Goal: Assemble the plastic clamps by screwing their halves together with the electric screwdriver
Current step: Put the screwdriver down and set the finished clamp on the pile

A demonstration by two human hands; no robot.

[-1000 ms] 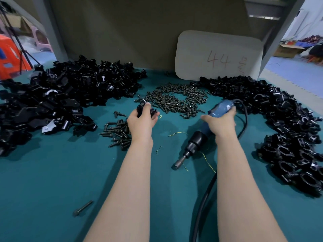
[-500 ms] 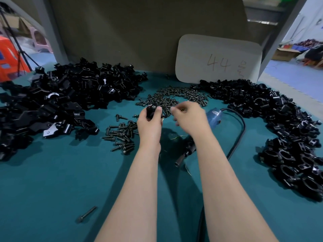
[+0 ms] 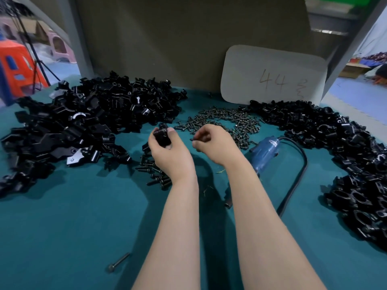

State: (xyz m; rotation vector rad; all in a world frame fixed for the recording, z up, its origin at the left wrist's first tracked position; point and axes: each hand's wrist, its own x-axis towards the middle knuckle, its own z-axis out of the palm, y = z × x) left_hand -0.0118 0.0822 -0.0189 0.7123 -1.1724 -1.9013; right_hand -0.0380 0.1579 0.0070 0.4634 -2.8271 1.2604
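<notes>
Head view: left hand (image 3: 170, 152) grips clamp (image 3: 161, 136), right hand (image 3: 216, 145) pinches screw (image 3: 193, 139).

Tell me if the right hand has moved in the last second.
Yes: the right hand went left, off the screwdriver to the screw pile, pinching a screw.

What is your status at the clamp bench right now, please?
Left hand grips clamp. Right hand pinches screw, close beside clamp. Electric screwdriver lying on table, unheld. Nothing between hands.
</notes>
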